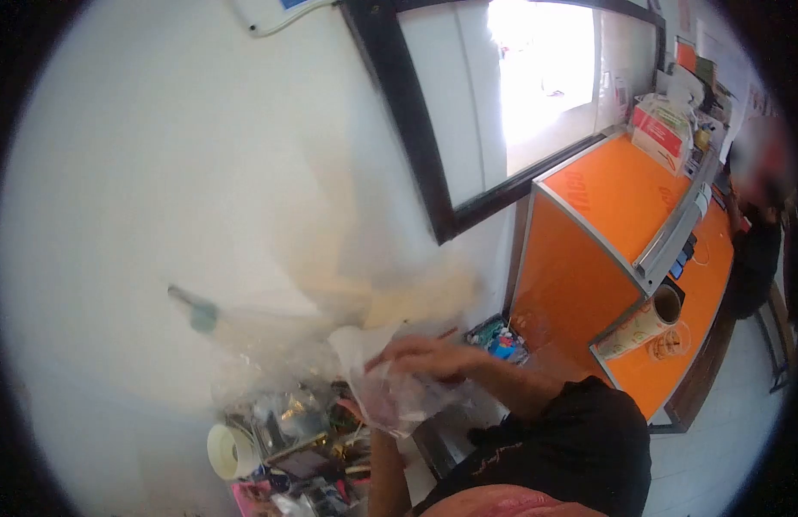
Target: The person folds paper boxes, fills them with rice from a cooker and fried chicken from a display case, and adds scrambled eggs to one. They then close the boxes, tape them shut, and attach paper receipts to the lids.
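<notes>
Thin translucent plastic film [389, 412], smooth orange counter [619, 181], metal trim [591, 236], matt white wall [158, 172], black cloth shirt [558, 457]

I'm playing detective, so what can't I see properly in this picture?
All in the head view:
Left hand: partly hidden behind the plastic.
Right hand: too blurred to tell fingers apart.
Beyond the window: lost in glare.
Colourful bits: too small to name.

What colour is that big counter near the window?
The counter is orange with silvery edging, best seen in the head view.
</notes>
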The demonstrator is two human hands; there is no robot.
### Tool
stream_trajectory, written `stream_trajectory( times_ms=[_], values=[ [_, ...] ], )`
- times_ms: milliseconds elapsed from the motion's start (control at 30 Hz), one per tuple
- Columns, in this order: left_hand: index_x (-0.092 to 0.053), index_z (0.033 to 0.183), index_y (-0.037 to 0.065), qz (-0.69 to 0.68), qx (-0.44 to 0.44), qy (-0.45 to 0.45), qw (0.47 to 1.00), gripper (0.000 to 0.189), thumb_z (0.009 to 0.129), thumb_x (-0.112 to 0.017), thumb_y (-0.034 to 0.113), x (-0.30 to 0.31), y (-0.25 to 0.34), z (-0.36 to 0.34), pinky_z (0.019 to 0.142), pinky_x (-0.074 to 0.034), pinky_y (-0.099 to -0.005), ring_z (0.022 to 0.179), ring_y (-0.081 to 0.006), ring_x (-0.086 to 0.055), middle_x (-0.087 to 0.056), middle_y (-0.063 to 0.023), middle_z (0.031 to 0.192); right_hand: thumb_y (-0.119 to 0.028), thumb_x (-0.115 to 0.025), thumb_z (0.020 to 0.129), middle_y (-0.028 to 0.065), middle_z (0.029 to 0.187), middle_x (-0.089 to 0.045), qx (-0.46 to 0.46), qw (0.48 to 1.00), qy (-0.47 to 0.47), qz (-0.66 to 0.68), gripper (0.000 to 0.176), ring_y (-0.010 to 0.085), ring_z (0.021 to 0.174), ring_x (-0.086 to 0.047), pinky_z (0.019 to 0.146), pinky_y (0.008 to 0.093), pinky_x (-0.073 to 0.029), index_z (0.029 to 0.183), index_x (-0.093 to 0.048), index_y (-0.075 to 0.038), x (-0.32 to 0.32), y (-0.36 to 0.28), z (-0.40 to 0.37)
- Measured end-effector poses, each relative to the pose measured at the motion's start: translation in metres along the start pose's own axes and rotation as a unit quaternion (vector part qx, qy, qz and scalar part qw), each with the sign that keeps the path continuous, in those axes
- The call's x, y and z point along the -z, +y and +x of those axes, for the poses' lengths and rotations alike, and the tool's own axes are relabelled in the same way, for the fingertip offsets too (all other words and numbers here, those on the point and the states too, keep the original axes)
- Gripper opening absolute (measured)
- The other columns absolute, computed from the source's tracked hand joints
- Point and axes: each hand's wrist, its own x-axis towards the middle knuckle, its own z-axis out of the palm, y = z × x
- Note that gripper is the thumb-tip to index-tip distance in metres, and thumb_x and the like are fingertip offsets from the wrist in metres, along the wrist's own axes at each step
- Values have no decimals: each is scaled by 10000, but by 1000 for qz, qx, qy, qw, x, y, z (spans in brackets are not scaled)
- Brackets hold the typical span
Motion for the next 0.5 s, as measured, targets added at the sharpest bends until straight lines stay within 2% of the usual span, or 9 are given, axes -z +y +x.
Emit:
stream_trajectory(
  times_ms=[67,167,200,267,300,333,400,467,500],
  values=[
    [-407,1409,48,-110,6,-38,993,838,804,-595,596,-10,18,-36,1031,-377,-541,1216,-374,-468,-479,-187,1372,-209,-575,949,94,1242,-611,-132,990,-52,-21,359,187,1186,-523,1035,322,-381,1258,-607,-30,-52,37,7],
    [-413,1402,45,-200,-2,-86,976,844,821,-553,640,-19,46,-93,1011,-400,-543,1186,-375,-495,-495,-189,1354,-230,-591,942,107,1251,-603,-202,976,36,65,349,212,1197,-530,1030,335,-403,1236,-606,-42,-111,38,5],
    [-415,1400,44,-223,-5,-98,970,847,826,-539,654,-20,54,-113,1005,-408,-543,1176,-375,-504,-500,-189,1348,-285,-579,942,95,1171,-593,-175,975,55,126,347,211,1114,-542,977,357,-427,1198,-593,-51,-109,68,11],
    [-419,1395,43,-257,-16,-121,959,855,837,-511,684,-18,71,-153,991,-423,-544,1156,-376,-522,-511,-190,1336,-322,-574,934,72,1067,-581,-140,945,148,255,336,198,981,-563,870,364,-471,1152,-578,-66,-104,42,6],
    [-421,1393,42,-273,-23,-129,953,860,843,-497,698,-16,77,-174,985,-430,-545,1146,-376,-531,-517,-190,1331,-303,-581,926,61,1041,-580,-133,913,221,316,318,186,932,-573,816,351,-492,1144,-576,-72,-101,-14,-3],
    [-423,1391,41,-285,-32,-137,948,865,848,-483,713,-14,82,-195,978,-438,-545,1136,-376,-540,-522,-191,1325,-286,-582,921,59,1056,-583,-92,911,159,368,312,182,941,-580,809,342,-498,1152,-579,-76,-98,-18,-5],
    [-427,1386,40,-301,-56,-151,940,878,860,-455,742,-14,89,-234,965,-453,-547,1116,-377,-558,-533,-192,1313,-264,-576,919,60,1090,-586,-67,920,109,370,308,183,971,-590,822,336,-504,1168,-581,-82,-106,-25,-17],
    [-408,1399,32,-270,-97,-98,953,984,803,-456,814,-29,88,-276,983,-431,-585,1138,-426,-539,-518,-225,1322,-252,-564,925,64,1131,-586,-102,950,122,268,308,191,1012,-596,863,343,-505,1184,-582,-87,-123,-36,-38],
    [-340,1451,26,-229,-101,-62,966,1154,704,-466,897,-41,90,-302,1004,-406,-619,1192,-479,-495,-467,-273,1367,-266,-576,924,96,1245,-528,-104,943,127,288,309,245,1120,-539,927,424,-464,1184,-579,-97,-135,-36,-47]
  ],
)
